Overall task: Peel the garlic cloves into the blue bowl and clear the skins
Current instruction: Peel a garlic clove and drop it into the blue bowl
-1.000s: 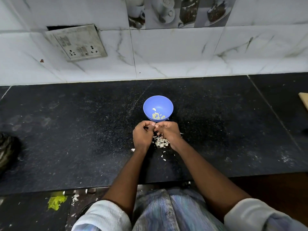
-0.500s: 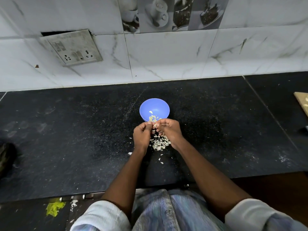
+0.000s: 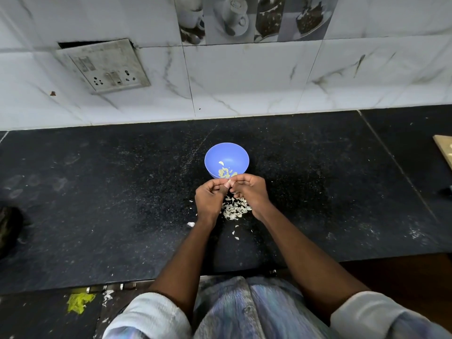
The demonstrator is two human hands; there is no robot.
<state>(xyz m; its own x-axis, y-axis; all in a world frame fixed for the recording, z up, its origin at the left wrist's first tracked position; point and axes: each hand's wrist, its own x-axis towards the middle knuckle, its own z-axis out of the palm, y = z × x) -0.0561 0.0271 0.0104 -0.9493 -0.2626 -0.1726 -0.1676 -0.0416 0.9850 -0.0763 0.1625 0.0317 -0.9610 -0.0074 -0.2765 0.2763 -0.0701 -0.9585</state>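
Black stone counter (image 3: 97, 204), tiled wall behind. Your garlic clove (image 3: 228, 184) sits pinched between both sets of fingertips, just this side of the blue bowl (image 3: 241, 155). It looks tiny, light and firm, with papery, flaky skin, so pinch it at the ends and pick at the skin edge. Left hand (image 3: 209, 199) and right hand (image 3: 249, 192) both curl round it. Peeled cloves (image 3: 226, 172) are in the bowl; the skins (image 3: 236, 207) lie piled under your hands.

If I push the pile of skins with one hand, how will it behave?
The skins look thin and flaky, so probably very light and apt to scatter; stray flakes already lie apart on the counter. They likely crumple rather than slide as one.
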